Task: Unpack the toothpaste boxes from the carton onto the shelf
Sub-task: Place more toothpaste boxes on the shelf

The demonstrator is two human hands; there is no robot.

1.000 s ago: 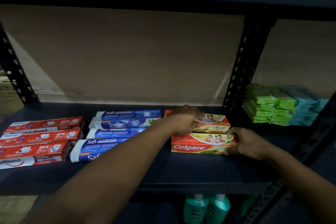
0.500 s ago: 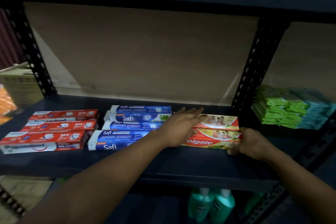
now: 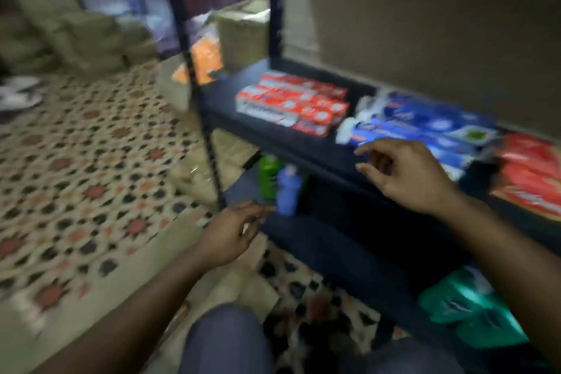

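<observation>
The view is blurred and turned to the left. On the dark shelf (image 3: 273,136) lie three groups of toothpaste boxes: red and white boxes (image 3: 291,103) at the left, blue boxes (image 3: 425,127) in the middle, red Colgate boxes (image 3: 531,173) at the right edge. My right hand (image 3: 406,176) hovers in front of the blue boxes with loosely curled fingers and holds nothing. Lower down, my left hand (image 3: 233,231) is off the shelf with relaxed fingers, empty. A cardboard carton (image 3: 243,36) stands behind the shelf's left posts.
Green and blue bottles (image 3: 279,185) stand on the lower shelf, teal bottles (image 3: 473,313) at the lower right. A black upright post (image 3: 197,85) marks the shelf's left end. A patterned floor (image 3: 91,176) spreads to the left, with sacks (image 3: 76,39) and an orange pack (image 3: 206,61) behind.
Both hands have let go of the Colgate boxes and pulled back from the shelf. The view has swung left and down, showing the floor and the carton.
</observation>
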